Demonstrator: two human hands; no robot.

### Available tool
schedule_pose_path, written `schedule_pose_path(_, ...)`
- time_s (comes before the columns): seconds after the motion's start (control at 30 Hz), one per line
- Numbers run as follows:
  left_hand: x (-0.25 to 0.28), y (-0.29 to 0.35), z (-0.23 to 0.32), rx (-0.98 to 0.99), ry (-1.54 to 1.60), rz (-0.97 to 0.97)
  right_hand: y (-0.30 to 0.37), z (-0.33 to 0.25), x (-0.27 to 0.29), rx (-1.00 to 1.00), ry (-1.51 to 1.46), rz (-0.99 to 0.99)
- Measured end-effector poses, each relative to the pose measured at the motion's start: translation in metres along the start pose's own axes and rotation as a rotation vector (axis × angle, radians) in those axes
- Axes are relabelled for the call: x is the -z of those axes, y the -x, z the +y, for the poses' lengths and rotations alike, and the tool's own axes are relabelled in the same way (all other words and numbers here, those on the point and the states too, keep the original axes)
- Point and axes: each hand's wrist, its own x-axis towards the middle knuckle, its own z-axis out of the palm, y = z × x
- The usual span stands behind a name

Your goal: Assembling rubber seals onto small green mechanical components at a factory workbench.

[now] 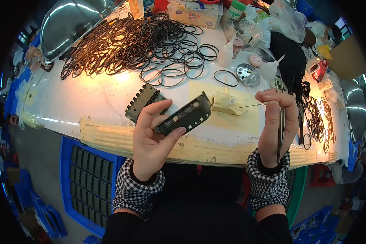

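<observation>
Left hand (150,138) pinches a dark perforated plastic strip (185,117) above the bench edge (110,134) — right hand (274,124), fisted round tweezers (281,130) and a thin needle (250,106), best approaches level and slowly.

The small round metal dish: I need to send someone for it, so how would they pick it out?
Start at the white worktable and go to its far right part, beyond the right hand. The small round metal dish sits between two white squeeze bottles; it alone is shiny, flat and circular, beside one loose black rubber ring.

Bands (130,44) behind block (224,102) (left)
</observation>
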Motion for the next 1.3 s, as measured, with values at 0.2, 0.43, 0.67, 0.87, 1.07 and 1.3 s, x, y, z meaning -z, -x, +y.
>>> schedule_pose_path(0.2,0.013,-0.001,-0.02,-0.287,-0.269,-0.046,0.004,-0.011,-0.018,-0.191,-0.273,-0.128)
schedule_pose_path(0.43,0.009,0.0,-0.023,-0.336,-0.089,-0.02,0.013,-0.015,-0.023,-0.268,-0.338,-0.202)
schedule_pose_path(0.67,0.009,0.0,-0.023,-0.392,-0.109,-0.035,0.018,-0.012,-0.024,-0.115,-0.195,-0.204)
schedule_pose_path(0.87,0.009,0.002,-0.023,-0.411,-0.123,-0.037,0.019,-0.01,-0.026,-0.06,-0.143,-0.191)
schedule_pose_path(1.07,0.01,0.002,-0.024,-0.413,-0.131,-0.026,0.02,-0.01,-0.026,-0.022,-0.091,-0.202)
schedule_pose_path(1.3,0.01,-0.003,-0.028,-0.444,-0.188,0.001,0.008,0.009,-0.016,0.033,0.052,0.018)
